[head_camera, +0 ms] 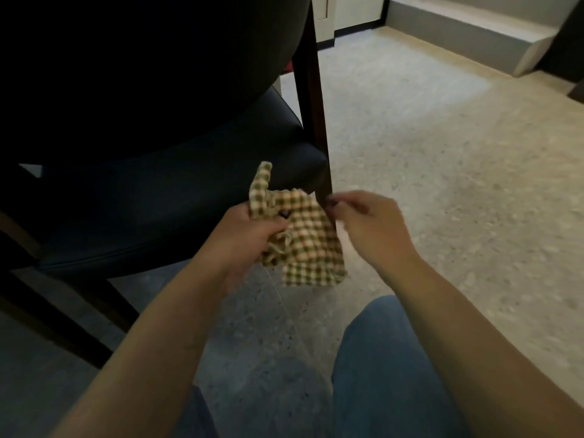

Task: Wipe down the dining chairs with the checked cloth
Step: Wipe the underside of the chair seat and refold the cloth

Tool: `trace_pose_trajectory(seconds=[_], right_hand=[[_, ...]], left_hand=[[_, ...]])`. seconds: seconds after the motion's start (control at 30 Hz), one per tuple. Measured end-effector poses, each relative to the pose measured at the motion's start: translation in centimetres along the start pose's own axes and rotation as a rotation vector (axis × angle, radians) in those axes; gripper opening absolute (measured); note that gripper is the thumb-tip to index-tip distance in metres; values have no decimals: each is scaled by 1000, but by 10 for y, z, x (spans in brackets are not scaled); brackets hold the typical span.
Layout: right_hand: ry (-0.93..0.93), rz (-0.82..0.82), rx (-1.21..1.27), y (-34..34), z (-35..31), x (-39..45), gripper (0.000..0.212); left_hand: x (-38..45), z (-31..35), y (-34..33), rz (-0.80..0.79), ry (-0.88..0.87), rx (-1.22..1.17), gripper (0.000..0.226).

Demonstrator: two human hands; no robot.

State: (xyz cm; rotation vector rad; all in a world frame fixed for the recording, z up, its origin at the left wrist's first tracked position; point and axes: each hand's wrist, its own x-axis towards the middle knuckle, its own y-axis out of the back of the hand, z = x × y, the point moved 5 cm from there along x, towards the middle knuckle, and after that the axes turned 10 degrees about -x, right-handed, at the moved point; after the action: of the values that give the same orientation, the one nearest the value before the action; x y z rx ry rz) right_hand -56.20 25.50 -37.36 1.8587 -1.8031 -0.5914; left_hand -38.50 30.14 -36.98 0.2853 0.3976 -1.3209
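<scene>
Risk: my left hand (pixel 249 235) grips the bunched green-and-cream checked cloth (pixel 303 238); right-hand fingers (pixel 335 210) pinch its three-o'clock edge, and hurried refolding could drop it on the floor.

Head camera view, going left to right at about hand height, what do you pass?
Dark chair seat → left hand gripping the checked cloth → right hand, fingers curled at the cloth's edge → bare speckled floor.

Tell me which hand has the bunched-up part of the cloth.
The left hand: its grip is closed round the gathered end of the checked cloth. The right hand only pinches at the cloth's right edge.
</scene>
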Motion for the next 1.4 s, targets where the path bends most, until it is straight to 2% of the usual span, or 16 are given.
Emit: trace_pose_trajectory(seconds=[0.1,0.17,0.23,0.27,0.33,0.4,0.47,0.57,0.6,0.63,0.73,0.83,0.9,1.1,1.23,1.4], right_hand=[[365,450,100,31,-36,-22,42],[687,197,-110,-7,-43,-36,53],[464,-258,-136,-42,-16,-38,55],[274,-346,-62,-44,2,-33,54],[-35,-120,-44,-27,23,-11,55],[236,167,37,-4,-25,-23,51],[610,42,-14,-35,-40,-31,52],[346,-212,133,-66,-10,-5,52],[130,-100,233,-59,-6,7,58],[116,68,223,-41,-19,7,55],[510,-42,155,-51,-45,-10,47],[285,-176,63,-64,-3,-1,34],[117,-168,250,-42,3,-4,29],[576,-182,159,-37,-40,-35,40],[567,-202,127,-37,-51,-39,42],[568,-91,237,-28,-52,-42,18]], left_hand=[[4,-3,1,-12,109,-215,26],[3,2,-3,-88,141,-416,27],[2,9,1,-90,143,-514,26],[3,12,7,-55,152,-516,26],[2,13,16,-6,191,-473,24],[0,11,13,-23,219,-441,27],[-4,13,2,-105,199,-448,28],[-9,19,0,-91,155,-510,24],[-7,19,4,-58,143,-513,24],[-6,20,6,-41,132,-492,25],[-12,18,3,-68,115,-444,27],[-27,9,6,-51,131,-379,22],[-33,7,11,-66,83,-299,21],[-31,-12,8,-56,69,-355,38],[-34,-9,6,3,30,-440,43],[-36,-3,20,220,-87,-301,18]])
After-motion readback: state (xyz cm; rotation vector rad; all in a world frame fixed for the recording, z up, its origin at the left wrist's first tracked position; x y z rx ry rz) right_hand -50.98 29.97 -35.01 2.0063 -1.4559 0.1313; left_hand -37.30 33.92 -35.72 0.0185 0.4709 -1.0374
